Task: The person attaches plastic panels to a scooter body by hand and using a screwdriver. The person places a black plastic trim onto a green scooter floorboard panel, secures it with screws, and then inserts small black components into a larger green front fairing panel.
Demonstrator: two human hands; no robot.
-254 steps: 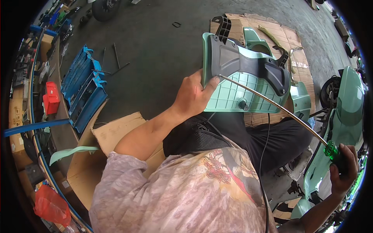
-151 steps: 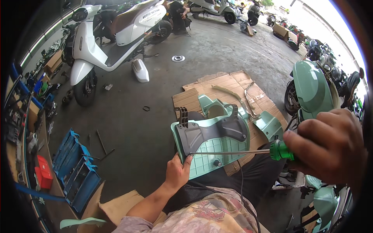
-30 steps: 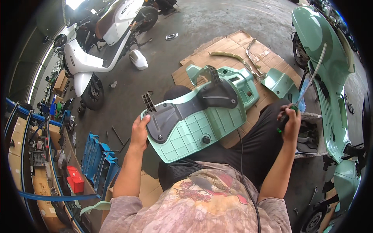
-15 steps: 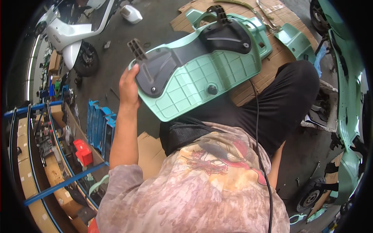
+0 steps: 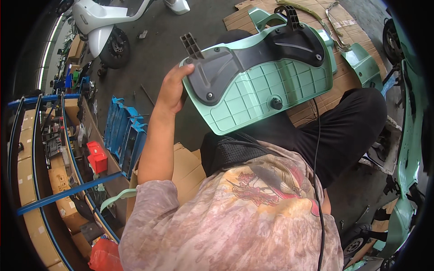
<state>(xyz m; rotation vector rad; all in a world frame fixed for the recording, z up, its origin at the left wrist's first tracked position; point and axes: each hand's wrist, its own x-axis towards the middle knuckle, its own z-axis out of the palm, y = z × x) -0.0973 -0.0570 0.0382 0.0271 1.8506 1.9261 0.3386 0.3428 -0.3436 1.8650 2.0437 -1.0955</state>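
A mint-green plastic scooter body panel (image 5: 244, 101) with a ribbed grid face is tilted over my lap. A dark grey moulded piece (image 5: 253, 56) runs along its upper side, fixed by several screws, and a black knob (image 5: 275, 103) sticks out below. My left hand (image 5: 173, 86) grips the panel's left end, thumb on the grey piece and the other fingers mostly hidden behind. Past my right side only a bit of my right forearm (image 5: 326, 205) shows; the hand itself is out of sight. A black cable (image 5: 318, 149) passes from the panel's lower edge down across my shirt.
Flattened cardboard (image 5: 348, 27) lies beyond the panel, bearing a curved green part (image 5: 364, 65). On the left stand a blue-framed shelf (image 5: 68, 192) with boxes, a red bin (image 5: 97, 156) and blue crates (image 5: 124, 131). A white scooter (image 5: 101, 22) stands far left; green bodywork (image 5: 409, 140) borders the right.
In the picture, the panel and my left hand sit farther right, along with the surroundings, as the view has shifted. My left hand keeps its grip on the panel's end.
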